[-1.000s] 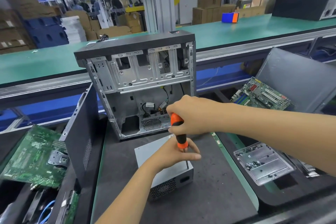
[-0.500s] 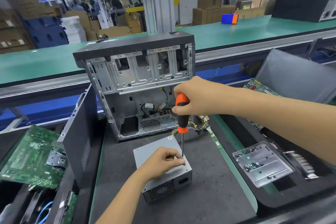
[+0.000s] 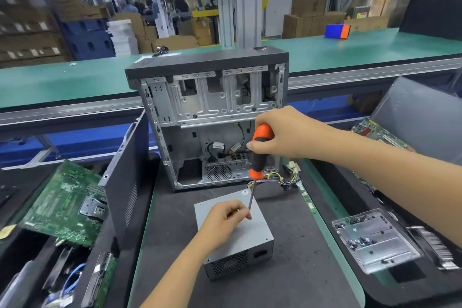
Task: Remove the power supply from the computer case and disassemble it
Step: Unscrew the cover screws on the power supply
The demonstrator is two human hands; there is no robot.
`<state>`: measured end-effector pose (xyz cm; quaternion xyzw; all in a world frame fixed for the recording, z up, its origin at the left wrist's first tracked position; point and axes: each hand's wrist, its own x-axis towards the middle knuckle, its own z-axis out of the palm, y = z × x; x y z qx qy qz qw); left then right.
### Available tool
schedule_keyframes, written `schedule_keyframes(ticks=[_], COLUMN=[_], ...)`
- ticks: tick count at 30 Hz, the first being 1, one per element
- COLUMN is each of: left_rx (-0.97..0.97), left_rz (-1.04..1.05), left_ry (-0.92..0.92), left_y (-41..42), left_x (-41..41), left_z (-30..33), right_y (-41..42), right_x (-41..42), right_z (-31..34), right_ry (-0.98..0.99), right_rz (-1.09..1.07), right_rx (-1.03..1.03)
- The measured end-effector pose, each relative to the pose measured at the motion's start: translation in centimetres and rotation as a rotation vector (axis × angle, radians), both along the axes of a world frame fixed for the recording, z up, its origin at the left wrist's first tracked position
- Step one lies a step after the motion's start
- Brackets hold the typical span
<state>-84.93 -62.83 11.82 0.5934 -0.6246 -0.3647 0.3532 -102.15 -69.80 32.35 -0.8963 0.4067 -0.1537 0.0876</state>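
PSU is out of the case, so we're on the disassembly half: cover screws.

Near: power supply (image 3: 240, 240) sits flat on the dark mat of the tabletop (image 3: 295, 282), fan grille toward the camera, grey cover up. Left hand (image 3: 225, 220) rests on that cover, fingers curled, fingertips (image 3: 246, 215) bunched right at the screwdriver's tip. Looks like that grip is pinching a loosened screw or steadying the bit; too small to tell which.

Above it: right hand (image 3: 282, 132) has its grip wrapped round the orange-and-black handle of the screwdriver (image 3: 258, 155), shaft angled down to the cover near its far edge. Tip is hidden by the left fingers, so I can't confirm it's seated in a screw head.

Behind the PSU: its wire bundle (image 3: 277, 179) trails back to the foot of the computer case (image 3: 212, 120), which stands open and stripped, just beyond the PSU.

Right side: clear screw tray (image 3: 375, 242), already holding small dark screws. Circuit boards left and right, not relevant.

Next move, my read: if a screw is free, lift it off and drop it in the tray; that's a reach across to the right. Otherwise keep the bit vertical on the head. Then the remaining cover screws, then lift the cover. Watch for the screw rolling off the smooth lid.
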Motion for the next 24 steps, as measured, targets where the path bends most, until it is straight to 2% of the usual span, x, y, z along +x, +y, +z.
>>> schedule_keyframes(ticks=[4, 5, 7, 10, 12, 14, 16, 19, 21, 24], left_rx=[0.05, 0.073, 0.106, 0.111, 0.117, 0.165, 0.267, 0.452, 0.446, 0.39], left_rz=[0.117, 0.198, 0.382, 0.565, 0.67, 0.742, 0.759, 0.638, 0.475, 0.37], left_ry=[0.026, 0.102, 0.374, 0.755, 0.872, 0.912, 0.754, 0.215, -0.028, -0.115], left_y=[0.7, 0.9, 1.3, 1.9, 2.3, 2.9, 3.3, 3.6, 4.0, 4.0], left_x=[1.5, 2.0, 3.4, 5.7, 6.8, 7.5, 7.6, 7.0, 6.6, 6.4], left_z=[-0.1, -0.2, -0.5, -0.5, -0.7, -1.3, -1.8, -1.8, -2.0, -2.2], right_y=[-0.8, -1.0, -1.3, -1.4, -1.4, -1.6, -1.6, -1.8, -2.2, -2.8], right_x=[-0.2, -0.4, -0.7, -0.9, -1.0, -1.2, -1.3, -0.7, -0.1, 0.8], right_z=[-0.6, -1.1, -2.3, -4.9, -6.4, -7.8, -9.2, -11.6, -13.2, -15.5], right_ry=[-0.103, -0.151, -0.242, -0.231, -0.296, -0.464, -0.588, -0.665, -0.577, -0.343], right_rz=[-0.069, -0.102, -0.17, -0.25, -0.242, -0.204, -0.22, -0.258, -0.287, -0.294], right_rx=[0.005, 0.017, 0.04, -0.063, -0.071, 0.047, 0.195, 0.379, 0.422, 0.487])
